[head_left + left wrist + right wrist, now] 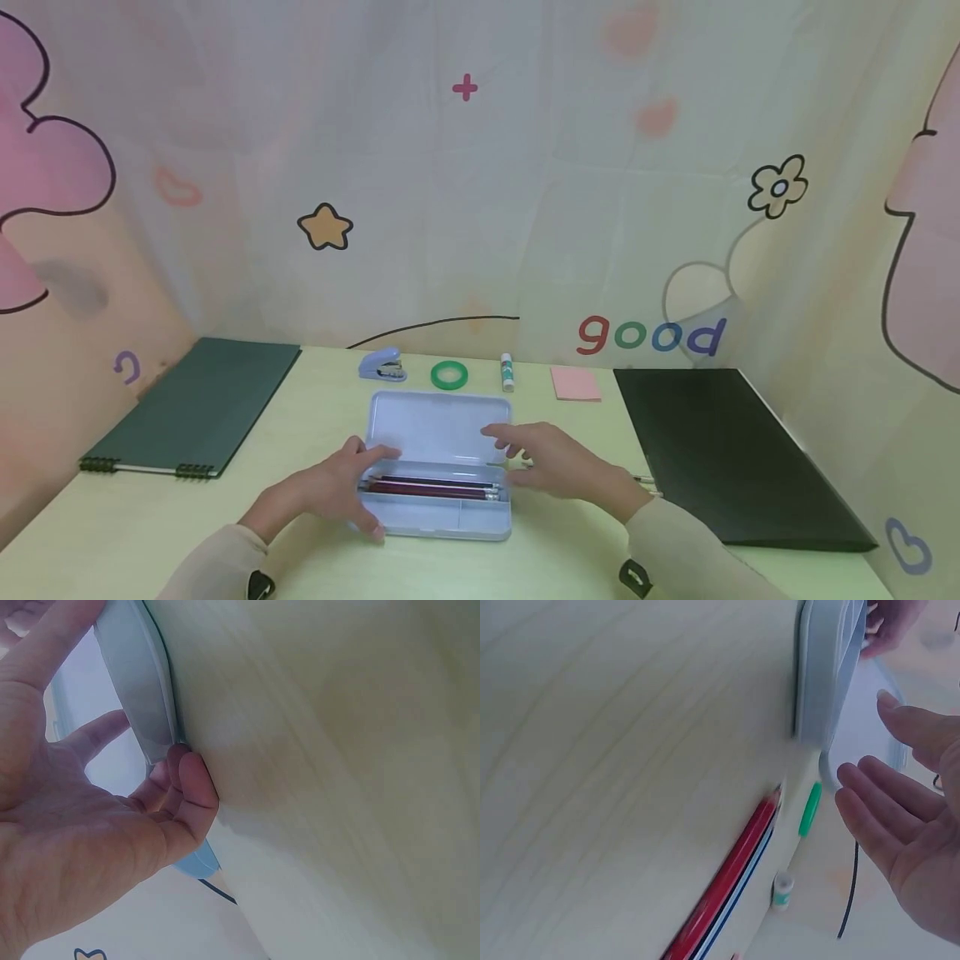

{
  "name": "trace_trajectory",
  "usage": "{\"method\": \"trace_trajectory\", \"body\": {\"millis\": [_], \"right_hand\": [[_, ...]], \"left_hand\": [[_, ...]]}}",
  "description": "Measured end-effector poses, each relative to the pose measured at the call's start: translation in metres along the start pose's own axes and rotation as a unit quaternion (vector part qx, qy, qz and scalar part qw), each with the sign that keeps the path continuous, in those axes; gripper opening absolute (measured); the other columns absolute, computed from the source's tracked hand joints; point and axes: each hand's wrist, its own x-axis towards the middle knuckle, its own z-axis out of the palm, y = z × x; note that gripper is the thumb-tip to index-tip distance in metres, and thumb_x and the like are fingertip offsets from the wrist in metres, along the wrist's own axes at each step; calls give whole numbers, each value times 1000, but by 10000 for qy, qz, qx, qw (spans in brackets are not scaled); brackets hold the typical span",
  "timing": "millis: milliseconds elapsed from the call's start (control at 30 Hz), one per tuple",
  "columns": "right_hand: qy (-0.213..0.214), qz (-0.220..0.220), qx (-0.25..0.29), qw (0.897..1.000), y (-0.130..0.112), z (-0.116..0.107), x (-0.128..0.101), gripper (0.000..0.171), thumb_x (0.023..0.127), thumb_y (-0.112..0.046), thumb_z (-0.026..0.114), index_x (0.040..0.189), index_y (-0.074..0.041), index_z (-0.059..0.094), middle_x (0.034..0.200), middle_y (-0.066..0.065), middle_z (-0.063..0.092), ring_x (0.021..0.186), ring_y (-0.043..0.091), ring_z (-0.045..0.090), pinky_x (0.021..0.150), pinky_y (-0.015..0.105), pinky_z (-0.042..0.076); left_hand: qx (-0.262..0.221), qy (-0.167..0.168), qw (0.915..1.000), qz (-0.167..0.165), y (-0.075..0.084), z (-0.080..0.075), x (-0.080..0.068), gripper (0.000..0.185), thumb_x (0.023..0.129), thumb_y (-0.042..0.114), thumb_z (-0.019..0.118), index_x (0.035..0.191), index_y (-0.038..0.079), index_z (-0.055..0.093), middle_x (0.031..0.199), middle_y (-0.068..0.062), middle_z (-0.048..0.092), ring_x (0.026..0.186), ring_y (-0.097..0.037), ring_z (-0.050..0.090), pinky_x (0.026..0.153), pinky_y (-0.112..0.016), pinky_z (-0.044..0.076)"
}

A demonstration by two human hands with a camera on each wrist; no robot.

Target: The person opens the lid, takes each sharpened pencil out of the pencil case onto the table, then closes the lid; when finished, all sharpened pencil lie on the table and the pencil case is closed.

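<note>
A pale blue pencil case (420, 521) lies on the table with its lid (435, 425) folded back. Several dark red and black pencils (431, 492) lie inside its tray. My left hand (330, 483) holds the case's left end, thumb at the front corner and index finger over the hinge side; the left wrist view shows other fingers (196, 780) curled against its end. Over the case's right edge hovers my right hand (562, 458), fingers loosely extended with nothing in them. A red pencil (720, 892) and a blue-striped one (741, 881) lie right of the case.
Behind the case stand a stapler (382, 365), green tape roll (449, 375), glue stick (507, 372) and pink sticky notes (576, 384). A dark green spiral notebook (198, 404) lies at the left, a black folder (735, 458) at the right. A printed curtain hangs behind.
</note>
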Motion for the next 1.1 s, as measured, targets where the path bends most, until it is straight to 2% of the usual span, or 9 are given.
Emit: {"method": "trace_trajectory", "body": {"millis": [167, 333, 500, 600, 700, 800, 967, 1100], "right_hand": [[-312, -177, -6, 9994, -17, 13, 18, 50, 88, -17, 76, 136, -16, 58, 115, -1, 71, 104, 13, 66, 90, 31, 54], [-352, -421, -495, 9973, -35, 26, 34, 49, 86, -19, 80, 132, -16, 62, 109, -1, 74, 98, 10, 67, 89, 27, 52], [-338, -266, -929, 9948, -50, 37, 45, 46, 85, -21, 80, 128, -19, 64, 92, -6, 72, 77, 6, 58, 77, 24, 48], [-337, -65, -1115, 9932, -58, 41, 48, 44, 86, -22, 79, 127, -20, 65, 95, -7, 72, 78, 6, 58, 78, 26, 48], [-300, 185, -1229, 9918, -64, 44, 49, 43, 86, -22, 79, 127, -20, 66, 108, -5, 74, 90, 7, 64, 86, 29, 51], [-258, 315, -1236, 9915, -67, 46, 50, 41, 86, -21, 78, 126, -19, 68, 112, -4, 74, 95, 9, 66, 89, 31, 52], [-275, 438, -971, 9939, -68, 45, 54, 37, 85, -15, 79, 122, -16, 70, 98, -4, 74, 80, 5, 62, 81, 26, 52], [-537, 484, -660, 9952, -66, 44, 57, 35, 86, -11, 77, 120, -16, 71, 87, -6, 71, 73, 4, 57, 76, 23, 49]], "left_hand": [[15, -9, 10000, -42, -1, 0, 0, 94, 63, 30, 96, 144, 22, 49, 115, -10, 39, 106, -25, 47, 86, -43, 46], [29, -2, 10000, -84, -1, 0, 2, 95, 63, 30, 96, 144, 23, 48, 115, -9, 39, 105, -24, 47, 86, -42, 46], [16, -26, 9999, -117, -2, 1, 2, 95, 63, 30, 96, 145, 23, 48, 115, -9, 38, 105, -24, 47, 86, -42, 46], [23, -22, 9999, -126, -1, 0, 2, 95, 63, 30, 96, 144, 23, 48, 115, -9, 39, 105, -24, 47, 86, -42, 46], [34, -29, 9999, -130, -1, 1, 2, 95, 63, 30, 96, 144, 23, 48, 115, -9, 39, 104, -24, 47, 86, -42, 46], [47, -44, 9999, -132, -1, 0, 1, 95, 63, 30, 96, 144, 23, 48, 114, -9, 39, 104, -24, 47, 86, -42, 45], [52, -85, 9998, -146, 0, -1, 1, 94, 64, 30, 95, 144, 24, 48, 115, -9, 39, 105, -24, 47, 87, -43, 46], [23, -90, 9997, -228, 0, -1, 2, 93, 64, 31, 95, 144, 26, 49, 116, -9, 39, 106, -24, 47, 86, -42, 47]]}}
